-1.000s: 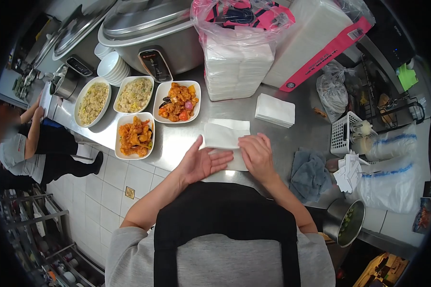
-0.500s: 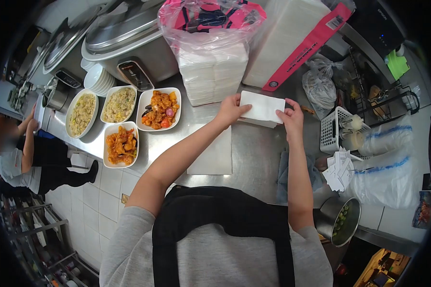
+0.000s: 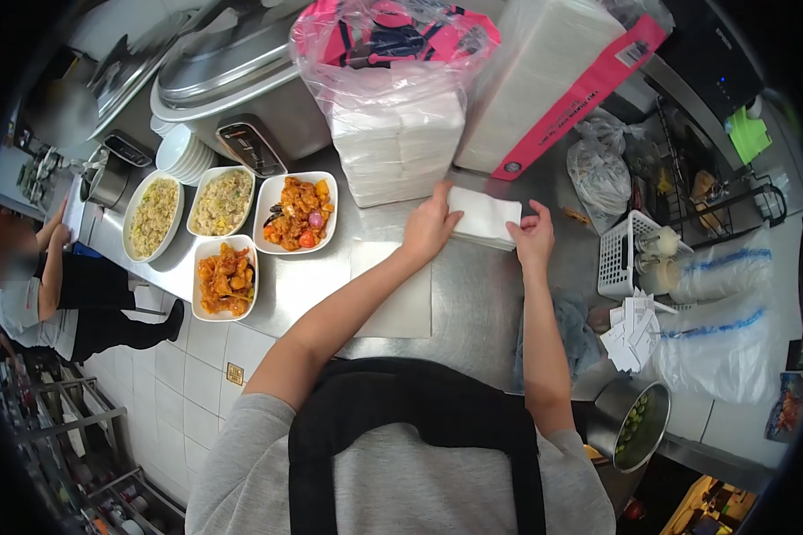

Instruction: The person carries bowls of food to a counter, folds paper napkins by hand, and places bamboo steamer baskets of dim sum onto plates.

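Observation:
A stack of folded white paper napkins is between my hands at the counter's far side. My left hand grips its left end, thumb on top and fingers around the edge. At the right end, my right hand pinches the near corner between thumb and fingers. An unfolded white sheet lies flat on the counter, below my left forearm. Just beyond the left hand stands a tall pile of white napkins in an open clear plastic bag.
Two dishes of fried rice and two bowls of sauced fried food sit to the left, before large cookers. Rightward are a white basket, a blue-grey cloth and a metal pot. Another person stands far left.
The napkin stack has come down toward the counter and slightly nearer to me, with both hands still on it. The view has shifted a little.

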